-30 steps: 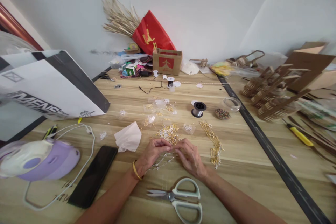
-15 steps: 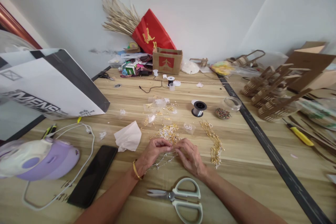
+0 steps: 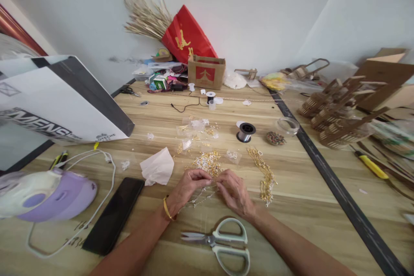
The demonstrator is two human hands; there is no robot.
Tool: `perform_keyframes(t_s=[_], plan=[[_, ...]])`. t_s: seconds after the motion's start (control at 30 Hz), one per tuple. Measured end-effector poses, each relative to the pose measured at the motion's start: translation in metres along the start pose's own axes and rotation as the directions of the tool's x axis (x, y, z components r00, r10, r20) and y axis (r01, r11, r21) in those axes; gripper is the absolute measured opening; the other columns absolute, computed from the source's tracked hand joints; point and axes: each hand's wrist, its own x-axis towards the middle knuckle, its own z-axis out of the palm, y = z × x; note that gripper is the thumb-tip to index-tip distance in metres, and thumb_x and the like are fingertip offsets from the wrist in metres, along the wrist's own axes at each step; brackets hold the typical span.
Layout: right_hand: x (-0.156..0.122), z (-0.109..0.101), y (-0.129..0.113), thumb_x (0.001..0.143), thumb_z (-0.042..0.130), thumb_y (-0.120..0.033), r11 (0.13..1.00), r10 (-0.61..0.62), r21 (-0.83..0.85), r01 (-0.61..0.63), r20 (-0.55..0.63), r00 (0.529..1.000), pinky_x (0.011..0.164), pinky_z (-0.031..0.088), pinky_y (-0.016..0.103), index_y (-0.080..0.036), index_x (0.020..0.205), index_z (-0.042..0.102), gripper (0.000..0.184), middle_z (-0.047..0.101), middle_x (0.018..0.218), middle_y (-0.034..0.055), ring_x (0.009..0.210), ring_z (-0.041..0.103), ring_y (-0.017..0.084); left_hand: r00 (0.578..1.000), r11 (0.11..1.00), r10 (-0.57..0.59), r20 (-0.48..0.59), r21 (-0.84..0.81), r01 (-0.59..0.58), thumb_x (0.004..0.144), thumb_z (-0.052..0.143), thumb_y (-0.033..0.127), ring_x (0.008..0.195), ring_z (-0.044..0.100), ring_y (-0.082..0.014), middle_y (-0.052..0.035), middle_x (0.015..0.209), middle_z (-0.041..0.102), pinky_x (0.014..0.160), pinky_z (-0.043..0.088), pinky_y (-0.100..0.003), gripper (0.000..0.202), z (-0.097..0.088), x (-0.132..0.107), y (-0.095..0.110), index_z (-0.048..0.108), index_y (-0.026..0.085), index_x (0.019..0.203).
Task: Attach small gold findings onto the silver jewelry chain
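Silver chain (image 3: 195, 202), well in from the table's (image 3: 300, 198) far edge: likely light, limp, slippery. Left hand (image 3: 190, 186) and right hand (image 3: 235, 192) pinch it between fingers; hold near strand ends.

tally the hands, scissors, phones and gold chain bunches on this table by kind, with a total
left hand and right hand: 2
pale-handled scissors and dark-handled scissors: 2
phone: 1
gold chain bunch: 1
total: 6

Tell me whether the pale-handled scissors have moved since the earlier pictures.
No. Judged against the dark strip, the pale-handled scissors show no visible move either way; the slight shift across the picture looks like camera motion.
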Motion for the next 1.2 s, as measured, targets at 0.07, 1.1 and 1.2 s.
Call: perform_keyframes(t_s=[0.07,1.1,1.2], plan=[[-0.0002,0.0002,0.0007,0.091,0.049,-0.015,1.0,-0.018,0.0,0.018,-0.001,1.0,0.068,0.048,0.031,-0.021,0.098,0.056,0.012,0.061,0.085,0.0054,0.079,0.056,0.018,1.0,1.0,-0.006,-0.001,0.011,0.006,0.057,0.08,0.023,0.069,0.059,-0.0141,-0.0023,0.069,0.07,0.071,0.043,-0.026,0.015,-0.0004,0.0002,-0.0006,0.073,0.014,0.068],[0.0003,0.0002,-0.0008,0.091,0.048,-0.015,1.0,-0.006,-0.019,0.006,0.03,1.0,0.067,0.049,0.03,-0.021,0.095,0.054,0.009,0.06,0.083,0.0045,0.077,0.057,0.017,1.0,0.999,0.025,0.007,0.028,-0.025,0.059,0.08,0.022,0.068,0.058,-0.0125,-0.001,0.068,0.068,0.069,0.044,-0.024,0.014,-0.0014,-0.0001,-0.0001,0.072,0.015,0.067],[0.0006,0.0004,-0.0006,0.091,0.047,-0.015,1.0,-0.015,-0.02,0.015,0.026,1.0,0.068,0.049,0.03,-0.021,0.095,0.054,0.01,0.06,0.083,0.0046,0.078,0.057,0.017,1.0,0.999,0.02,0.009,0.027,-0.02,0.058,0.08,0.022,0.068,0.058,-0.0127,-0.001,0.068,0.068,0.069,0.044,-0.024,0.014,-0.0016,-0.0002,-0.0007,0.071,0.015,0.067]])
